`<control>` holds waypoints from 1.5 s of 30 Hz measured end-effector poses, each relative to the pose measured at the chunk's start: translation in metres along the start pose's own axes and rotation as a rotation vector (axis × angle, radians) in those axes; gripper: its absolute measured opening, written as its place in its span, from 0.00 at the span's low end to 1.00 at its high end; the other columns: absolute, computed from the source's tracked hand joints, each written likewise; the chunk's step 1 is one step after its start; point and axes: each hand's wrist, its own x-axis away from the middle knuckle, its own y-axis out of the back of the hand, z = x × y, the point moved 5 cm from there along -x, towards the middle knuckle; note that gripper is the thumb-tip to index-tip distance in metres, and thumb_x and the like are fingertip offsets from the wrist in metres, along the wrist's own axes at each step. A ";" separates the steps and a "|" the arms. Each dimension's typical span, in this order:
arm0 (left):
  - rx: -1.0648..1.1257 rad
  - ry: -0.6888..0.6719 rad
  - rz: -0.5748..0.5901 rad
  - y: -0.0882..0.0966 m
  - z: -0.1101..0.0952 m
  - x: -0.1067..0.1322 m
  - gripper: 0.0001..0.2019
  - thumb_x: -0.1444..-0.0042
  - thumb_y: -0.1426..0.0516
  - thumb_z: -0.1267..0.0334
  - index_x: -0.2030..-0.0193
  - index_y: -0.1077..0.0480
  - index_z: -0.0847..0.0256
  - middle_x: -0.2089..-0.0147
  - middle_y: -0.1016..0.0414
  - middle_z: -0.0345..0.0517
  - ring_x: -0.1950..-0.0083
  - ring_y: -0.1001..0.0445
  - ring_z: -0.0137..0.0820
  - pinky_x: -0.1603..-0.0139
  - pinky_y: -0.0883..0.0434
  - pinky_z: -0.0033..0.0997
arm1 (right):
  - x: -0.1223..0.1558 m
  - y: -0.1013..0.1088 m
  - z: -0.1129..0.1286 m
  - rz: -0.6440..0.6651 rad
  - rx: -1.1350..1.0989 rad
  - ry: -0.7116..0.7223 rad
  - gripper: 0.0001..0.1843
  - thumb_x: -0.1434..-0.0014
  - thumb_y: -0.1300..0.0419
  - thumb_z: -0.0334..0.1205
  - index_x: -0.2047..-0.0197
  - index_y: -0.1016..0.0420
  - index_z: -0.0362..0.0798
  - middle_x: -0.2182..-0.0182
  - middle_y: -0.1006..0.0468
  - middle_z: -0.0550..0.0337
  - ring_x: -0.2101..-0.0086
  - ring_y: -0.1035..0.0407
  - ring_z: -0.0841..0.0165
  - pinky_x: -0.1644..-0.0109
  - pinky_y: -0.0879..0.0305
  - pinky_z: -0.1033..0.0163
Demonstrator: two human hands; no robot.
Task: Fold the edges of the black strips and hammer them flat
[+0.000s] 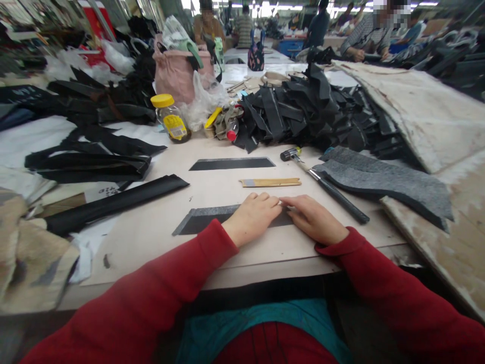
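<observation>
A dark grey strip of material [204, 218] lies flat on the pale work table [151, 232] in front of me. My left hand [253, 218] rests on its right part with the fingers curled down onto it. My right hand [313, 218] lies beside it, fingers pressed flat on the strip's right end, fingertips of both hands almost touching. Both sleeves are red. Just beyond the hands lies a small flat wooden stick [270, 182], and past that a second dark strip [232, 164].
A hammer [322, 183] with a black handle lies to the right, next to grey felt pieces [386, 182]. A heap of black cut pieces [303, 111], a yellow-lidded jar [170, 119], a pink bag [178, 71] and black straps [94, 164] crowd the table. People sit at the back.
</observation>
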 end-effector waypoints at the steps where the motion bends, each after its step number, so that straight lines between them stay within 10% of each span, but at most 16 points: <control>1: 0.018 0.012 -0.002 -0.001 0.001 0.000 0.11 0.38 0.55 0.68 0.53 0.35 0.61 0.55 0.32 0.46 0.55 0.36 0.34 0.57 0.38 0.36 | 0.000 0.000 0.001 0.006 0.024 0.007 0.21 0.44 0.50 0.28 0.47 0.38 0.45 0.56 0.27 0.52 0.56 0.34 0.64 0.52 0.36 0.54; 15: 0.468 0.098 -0.064 -0.006 0.041 0.002 0.09 0.48 0.48 0.75 0.61 0.30 0.64 0.62 0.29 0.45 0.57 0.33 0.30 0.53 0.35 0.29 | -0.002 -0.006 0.010 0.105 0.233 0.031 0.20 0.44 0.52 0.27 0.48 0.34 0.43 0.64 0.30 0.52 0.62 0.36 0.63 0.57 0.36 0.58; 45: -0.038 -0.023 -0.026 0.012 -0.005 0.032 0.10 0.38 0.54 0.68 0.53 0.35 0.61 0.55 0.32 0.45 0.50 0.39 0.35 0.50 0.44 0.37 | -0.009 0.004 0.035 0.378 0.174 -0.047 0.18 0.45 0.51 0.28 0.56 0.25 0.47 0.69 0.27 0.54 0.66 0.33 0.65 0.61 0.37 0.61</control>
